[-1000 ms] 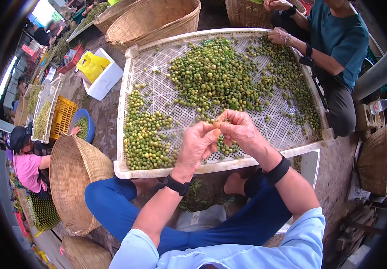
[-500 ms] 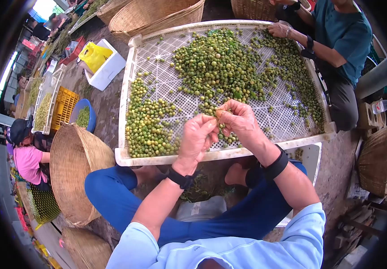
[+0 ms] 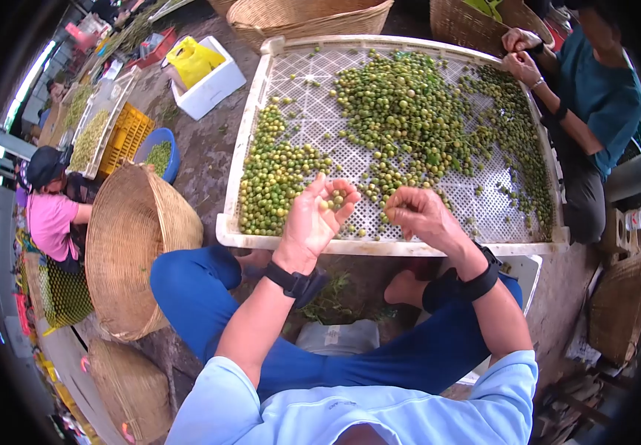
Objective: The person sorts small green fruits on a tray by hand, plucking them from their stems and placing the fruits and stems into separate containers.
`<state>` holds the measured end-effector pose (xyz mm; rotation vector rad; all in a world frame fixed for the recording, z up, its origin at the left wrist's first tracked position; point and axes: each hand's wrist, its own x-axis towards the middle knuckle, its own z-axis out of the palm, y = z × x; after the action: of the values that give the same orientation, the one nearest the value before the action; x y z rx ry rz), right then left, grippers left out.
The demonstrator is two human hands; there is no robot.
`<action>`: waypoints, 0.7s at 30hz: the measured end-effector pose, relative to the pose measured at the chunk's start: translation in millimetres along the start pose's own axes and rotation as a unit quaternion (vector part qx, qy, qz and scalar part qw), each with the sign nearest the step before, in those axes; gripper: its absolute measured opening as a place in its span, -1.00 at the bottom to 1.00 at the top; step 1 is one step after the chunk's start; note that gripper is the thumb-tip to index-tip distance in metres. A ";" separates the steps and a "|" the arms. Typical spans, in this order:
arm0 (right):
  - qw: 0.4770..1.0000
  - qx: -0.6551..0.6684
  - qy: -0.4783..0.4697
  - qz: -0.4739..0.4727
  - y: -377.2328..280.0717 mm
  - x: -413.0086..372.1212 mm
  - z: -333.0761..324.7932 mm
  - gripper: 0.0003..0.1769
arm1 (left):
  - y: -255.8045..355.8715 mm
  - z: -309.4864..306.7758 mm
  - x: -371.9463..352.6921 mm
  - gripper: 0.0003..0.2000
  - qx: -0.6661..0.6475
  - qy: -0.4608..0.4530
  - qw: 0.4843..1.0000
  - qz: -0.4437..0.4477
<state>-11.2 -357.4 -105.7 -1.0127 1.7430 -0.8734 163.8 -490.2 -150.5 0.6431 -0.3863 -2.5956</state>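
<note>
My left hand (image 3: pixel 307 226) is turned palm up over the near edge of a white perforated tray (image 3: pixel 395 246), its fingers curled round a few small round yellow-green fruits (image 3: pixel 325 204). To its right, my right hand (image 3: pixel 426 216) hovers above the tray with thumb and forefinger pinched together. Whatever is between those fingertips is too small to make out. A large heap of green fruits (image 3: pixel 402 107) with some stems covers the tray's middle. Loose yellowish fruits (image 3: pixel 272 182) lie along the left side, close to my left hand.
Across the tray's right corner, a co-worker's hands (image 3: pixel 522 59) are raised. Wicker baskets stand at the left (image 3: pixel 124 252) and behind the tray (image 3: pixel 306 22). A white foam box (image 3: pixel 213 85) holding a yellow bag sits at the back left, near a blue basin (image 3: pixel 172 159).
My hands, fingertips together before, have moved apart. The left has turned palm up, showing fruits in it. The co-worker's hands have lifted from the tray's edge. The view has shifted.
</note>
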 end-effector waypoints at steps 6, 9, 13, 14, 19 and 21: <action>0.901 -0.282 -0.271 -0.187 31.6 -29.8 85.4 -0.65 | 14.1 -10.2 -9.7 -0.54 -0.005 0.002 1.000 0.015; 0.798 -0.486 -0.252 -0.252 54.2 -34.5 100.2 -0.67 | 25.6 -13.2 -17.3 -0.55 0.139 0.054 0.985 0.084; 0.868 -0.377 -0.157 -0.283 45.9 -20.1 87.3 -0.83 | 39.5 -13.2 -29.6 -0.70 0.422 0.127 0.881 0.169; 0.879 -0.343 -0.133 -0.304 43.3 -18.0 82.7 -0.83 | 41.6 -18.5 -28.6 -0.74 0.525 0.144 0.818 0.186; 0.842 -0.410 -0.300 -0.180 60.3 -27.0 101.6 -0.62 | 37.0 -7.0 -24.2 -0.82 0.543 0.154 0.797 0.214; 0.844 -0.382 -0.304 -0.221 82.9 -41.5 104.2 -0.53 | 33.1 1.5 -15.9 -0.86 0.619 0.082 0.751 0.213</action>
<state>75.0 -299.0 -198.5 -2.0169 1.2949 -0.0120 187.0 -511.2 -131.3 0.9802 -1.9716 -1.5185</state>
